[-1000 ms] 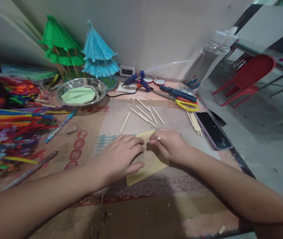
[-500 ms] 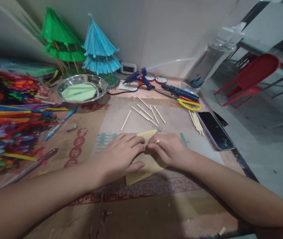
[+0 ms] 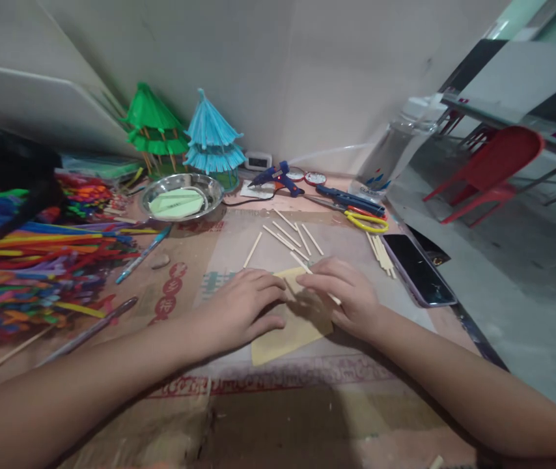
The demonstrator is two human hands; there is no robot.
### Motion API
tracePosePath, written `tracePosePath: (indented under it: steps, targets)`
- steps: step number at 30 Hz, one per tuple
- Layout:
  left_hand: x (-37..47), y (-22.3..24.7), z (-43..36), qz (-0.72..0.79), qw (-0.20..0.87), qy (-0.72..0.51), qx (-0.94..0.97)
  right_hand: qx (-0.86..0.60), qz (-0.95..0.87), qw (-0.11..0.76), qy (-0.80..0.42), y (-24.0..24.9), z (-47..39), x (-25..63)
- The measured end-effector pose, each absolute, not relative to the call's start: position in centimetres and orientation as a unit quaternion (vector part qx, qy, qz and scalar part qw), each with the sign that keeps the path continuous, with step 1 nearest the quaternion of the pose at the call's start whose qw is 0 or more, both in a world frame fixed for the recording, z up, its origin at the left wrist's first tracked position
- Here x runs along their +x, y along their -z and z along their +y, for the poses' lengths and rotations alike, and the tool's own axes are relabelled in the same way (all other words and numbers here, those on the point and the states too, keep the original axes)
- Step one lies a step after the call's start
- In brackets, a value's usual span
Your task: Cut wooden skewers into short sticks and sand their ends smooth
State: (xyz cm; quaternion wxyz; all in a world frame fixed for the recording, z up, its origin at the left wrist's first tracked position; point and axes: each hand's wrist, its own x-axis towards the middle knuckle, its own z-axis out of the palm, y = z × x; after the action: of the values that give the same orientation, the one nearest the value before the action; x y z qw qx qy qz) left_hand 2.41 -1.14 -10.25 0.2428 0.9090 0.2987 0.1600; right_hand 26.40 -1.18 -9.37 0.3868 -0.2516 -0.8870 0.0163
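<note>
A yellow sheet of paper (image 3: 278, 342) lies at a slant on the worktop between my hands. My left hand (image 3: 251, 303) rests on its left edge, fingers together and thumb apart, with nothing in it. Over the sheet's right side, my right hand (image 3: 344, 293) holds a thin wooden stick (image 3: 301, 262) that slants through its fingers. The stick's far end points away from me, and its middle is hidden by the fingers. Just beyond the sheet, several loose wooden sticks (image 3: 253, 249) are scattered. More sticks (image 3: 381, 255) lie bunched at the right.
A glue gun (image 3: 278, 176), a steel bowl (image 3: 217, 195), yellow-handled scissors (image 3: 366, 221) and a water bottle (image 3: 388, 146) stand behind. Right lies a phone (image 3: 419, 270). Colourful pipe cleaners (image 3: 38, 260) fill the left. Green (image 3: 153, 114) and blue (image 3: 212, 124) tiered models stand against the wall.
The camera view has tilted up. My right hand has turned and loosened its fingers, so the stick now points away from me rather than end-on. My left hand stays on the paper.
</note>
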Motion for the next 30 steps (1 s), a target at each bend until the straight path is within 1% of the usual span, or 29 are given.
tracePosePath:
  steps: [2,5,7,9,11,13,18,20,22,26,30]
  targets:
    - [2.5,9.2,-1.0,0.334,0.337,-0.218,0.853,-0.207,-0.89,0.406,0.0,8.8,-1.9,26.2]
    - [3.2,7.1,-1.3,0.355,0.472,-0.316,0.742,-0.165,-0.897,0.41,0.0,8.4,-3.0,25.5]
    - [3.9,5.6,-1.7,0.332,0.524,-0.356,0.699,-0.166,-0.894,0.417,-0.004,8.1,-3.4,25.2]
    - [4.6,4.2,-1.9,0.316,0.547,-0.386,0.673,-0.188,-0.886,0.424,-0.013,7.6,-3.8,25.1]
    - [5.1,3.0,-2.0,0.321,0.552,-0.408,0.653,-0.198,-0.885,0.421,-0.02,7.1,-4.1,25.1]
    - [5.3,2.0,-2.1,0.332,0.535,-0.419,0.655,-0.185,-0.893,0.411,-0.011,6.9,-4.2,25.1]
    - [4.6,0.3,-2.5,0.347,0.402,-0.452,0.717,-0.159,-0.917,0.364,0.039,8.2,-3.5,25.1]
    - [4.1,0.0,-2.7,0.353,0.374,-0.466,0.72,-0.163,-0.924,0.344,0.042,9.1,-3.1,25.2]
    - [3.7,-0.2,-2.7,0.362,0.384,-0.465,0.711,-0.179,-0.924,0.338,0.017,9.9,-2.8,25.1]
    - [3.3,-0.7,-2.7,0.361,0.429,-0.445,0.698,-0.214,-0.908,0.357,-0.047,10.4,-2.7,24.8]
    - [3.0,-0.7,-2.8,0.354,0.402,-0.442,0.72,-0.222,-0.904,0.36,-0.058,10.3,-2.8,24.5]
